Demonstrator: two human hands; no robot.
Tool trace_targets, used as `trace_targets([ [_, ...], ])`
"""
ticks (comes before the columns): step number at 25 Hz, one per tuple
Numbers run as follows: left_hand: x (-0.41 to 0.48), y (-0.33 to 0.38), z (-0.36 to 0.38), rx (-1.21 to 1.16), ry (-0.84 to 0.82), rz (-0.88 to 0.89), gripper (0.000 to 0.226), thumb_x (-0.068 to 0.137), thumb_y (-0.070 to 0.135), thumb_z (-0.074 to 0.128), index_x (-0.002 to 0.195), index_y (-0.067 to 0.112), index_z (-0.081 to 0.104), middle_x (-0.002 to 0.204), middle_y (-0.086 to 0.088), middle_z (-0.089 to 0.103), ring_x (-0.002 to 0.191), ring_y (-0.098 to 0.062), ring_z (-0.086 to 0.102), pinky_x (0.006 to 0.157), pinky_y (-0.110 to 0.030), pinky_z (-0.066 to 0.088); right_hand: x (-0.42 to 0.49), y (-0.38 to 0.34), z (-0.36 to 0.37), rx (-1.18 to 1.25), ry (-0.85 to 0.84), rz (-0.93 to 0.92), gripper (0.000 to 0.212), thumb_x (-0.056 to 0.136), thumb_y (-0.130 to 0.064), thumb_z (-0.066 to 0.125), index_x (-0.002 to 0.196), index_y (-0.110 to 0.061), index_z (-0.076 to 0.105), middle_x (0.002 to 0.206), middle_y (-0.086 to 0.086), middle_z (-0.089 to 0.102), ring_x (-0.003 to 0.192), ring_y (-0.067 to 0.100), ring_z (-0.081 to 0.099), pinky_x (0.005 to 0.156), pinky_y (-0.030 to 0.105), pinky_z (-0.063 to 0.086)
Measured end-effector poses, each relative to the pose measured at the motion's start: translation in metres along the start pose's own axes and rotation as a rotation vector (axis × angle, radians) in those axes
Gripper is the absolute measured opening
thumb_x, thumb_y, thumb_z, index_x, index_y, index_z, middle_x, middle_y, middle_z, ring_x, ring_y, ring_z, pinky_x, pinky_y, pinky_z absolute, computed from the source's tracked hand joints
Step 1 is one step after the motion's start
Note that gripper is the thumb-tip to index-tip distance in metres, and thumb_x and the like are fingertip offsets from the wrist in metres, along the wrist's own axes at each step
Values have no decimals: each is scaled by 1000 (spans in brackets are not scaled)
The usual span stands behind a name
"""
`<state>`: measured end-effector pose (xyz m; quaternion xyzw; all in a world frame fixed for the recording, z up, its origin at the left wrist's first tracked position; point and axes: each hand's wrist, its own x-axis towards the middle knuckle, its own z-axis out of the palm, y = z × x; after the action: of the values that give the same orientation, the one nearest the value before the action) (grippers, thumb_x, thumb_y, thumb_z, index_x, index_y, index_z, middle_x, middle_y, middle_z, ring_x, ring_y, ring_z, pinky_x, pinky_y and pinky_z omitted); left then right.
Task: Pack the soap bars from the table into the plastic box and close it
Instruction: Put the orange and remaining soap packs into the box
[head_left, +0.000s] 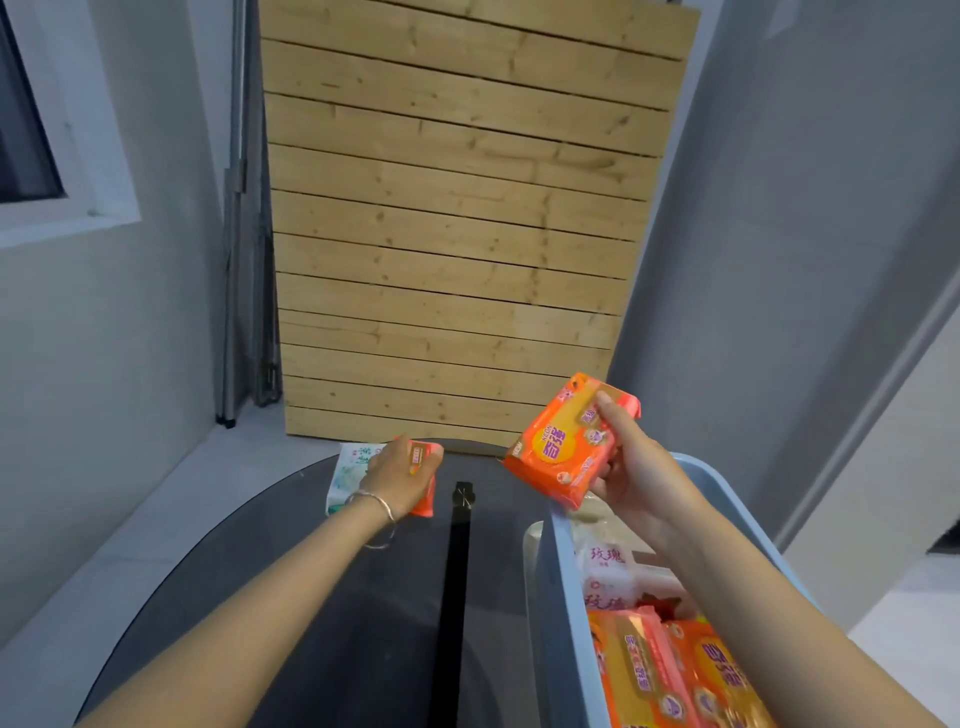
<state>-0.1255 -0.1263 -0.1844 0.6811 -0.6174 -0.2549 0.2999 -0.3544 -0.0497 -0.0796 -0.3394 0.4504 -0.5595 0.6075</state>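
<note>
My right hand (631, 470) holds an orange wrapped soap bar (563, 441) in the air, above the far left corner of the light blue plastic box (563, 597). Several orange and white-pink soap packs (670, 670) lie inside the box. At the far edge of the dark round table (322, 597), my left hand (397, 475) grips another orange soap bar (422, 465), mostly hidden under the fingers. A white and green soap pack (349, 475) lies right beside it on the left.
A black strip (457, 587) runs down the table's middle. A wooden slat panel (457, 218) leans against the wall behind the table. A folded metal frame (244, 260) stands at its left. No box lid is in view.
</note>
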Motion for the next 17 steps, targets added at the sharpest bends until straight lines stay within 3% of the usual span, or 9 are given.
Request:
trace_targets([
  [3,27,-16,21,303,-54,-25,62,86,59,38,129,14,39,137,-11,45,127,-33,38,105,-48,32,1,5,-3,22,18,62,22,89,-37,59,90,-16,57,49,-5,67,44,4,66,43,20,53],
  [6,45,-21,36,499,-104,-100,90,81,69,38,146,11,14,155,-10,17,143,-34,11,115,-51,10,2,10,-3,35,9,110,24,87,-37,61,95,-14,60,59,-1,73,54,9,71,46,23,56],
  [9,41,-16,52,651,-96,-56,88,87,63,30,148,6,2,158,-15,2,145,-34,-3,117,-46,0,3,8,-2,23,8,88,22,88,-38,60,93,-16,59,52,-4,70,49,6,68,46,20,55],
  [11,31,-6,65,550,-87,11,77,91,52,36,146,4,13,156,-17,15,143,-34,12,117,-44,12,1,8,0,-17,10,55,21,89,-37,59,92,-17,58,49,-5,67,47,4,66,46,20,54],
  [14,16,10,70,329,-88,-70,74,79,47,60,134,5,33,138,-16,40,127,-33,41,102,-41,38,-6,1,1,-107,15,24,21,86,-36,63,95,-17,62,64,-4,72,63,10,69,56,24,56],
  [17,1,15,58,497,-150,-88,72,70,53,63,125,9,48,128,-14,55,117,-32,52,94,-36,45,-21,-15,-6,-284,-2,-52,26,83,-39,65,95,-16,67,79,1,74,76,15,69,71,28,55],
])
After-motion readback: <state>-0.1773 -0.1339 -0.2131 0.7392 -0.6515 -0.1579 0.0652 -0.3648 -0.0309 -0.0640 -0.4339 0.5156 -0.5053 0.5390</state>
